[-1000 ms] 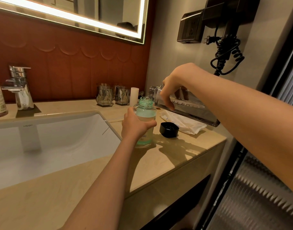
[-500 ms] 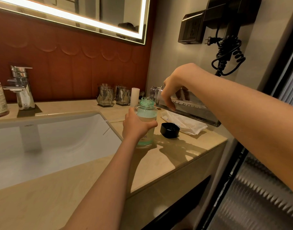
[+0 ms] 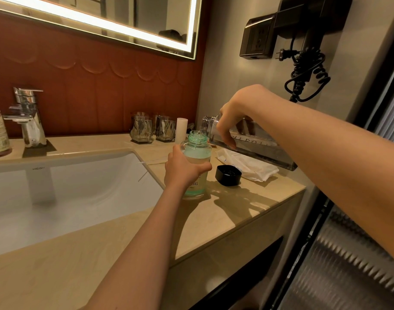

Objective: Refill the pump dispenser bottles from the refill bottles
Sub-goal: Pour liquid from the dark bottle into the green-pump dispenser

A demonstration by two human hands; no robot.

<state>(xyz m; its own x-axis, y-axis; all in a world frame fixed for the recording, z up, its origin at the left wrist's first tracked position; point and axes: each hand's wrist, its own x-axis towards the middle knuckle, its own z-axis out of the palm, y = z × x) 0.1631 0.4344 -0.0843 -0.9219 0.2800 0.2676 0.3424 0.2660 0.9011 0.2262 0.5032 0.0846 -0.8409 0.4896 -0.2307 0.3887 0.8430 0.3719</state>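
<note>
Two hands in use | left hand (image 3: 183, 171) grips green bottle (image 3: 197, 153), upright on counter (image 3: 247, 198) just right of sink (image 3: 80, 186) | right hand (image 3: 234, 117) holds clear refill bottle (image 3: 258, 146) tilted, mouth above green bottle's open neck

Bathroom, likely hotel: lit mirror (image 3: 147, 19) is glowing at 11 o'clock, basin (image 3: 80, 186) and faucet (image 3: 29, 117) are sitting at 9, wall hairdryer (image 3: 310, 19) is hanging at 1.

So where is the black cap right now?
In the head view, the black cap lies on the counter, just right of the green bottle the left hand holds, beside the white cloth.
</note>
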